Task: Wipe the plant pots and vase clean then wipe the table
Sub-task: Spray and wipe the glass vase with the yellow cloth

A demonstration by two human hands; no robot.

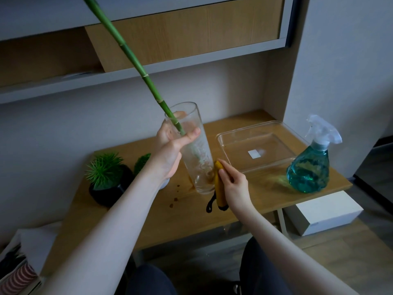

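Note:
My left hand (170, 145) grips a tall clear glass vase (197, 158) near its upper half and tilts it above the wooden table (185, 216). A long green bamboo stalk (136, 60) leans out of the vase toward the upper left, its pale roots inside the glass. My right hand (234, 186) presses a yellow cloth (220, 188) with a black loop against the vase's lower right side. A black pot with a spiky green plant (106, 179) stands at the table's left. A second small green plant (141, 162) is partly hidden behind my left wrist.
A clear plastic tray (221, 139) lies at the back right. A spray bottle of blue liquid (310, 165) stands at the right edge. Brown drops (174, 199) spot the table below the vase. Shelves hang overhead. A white box (325, 211) sits on the floor to the right.

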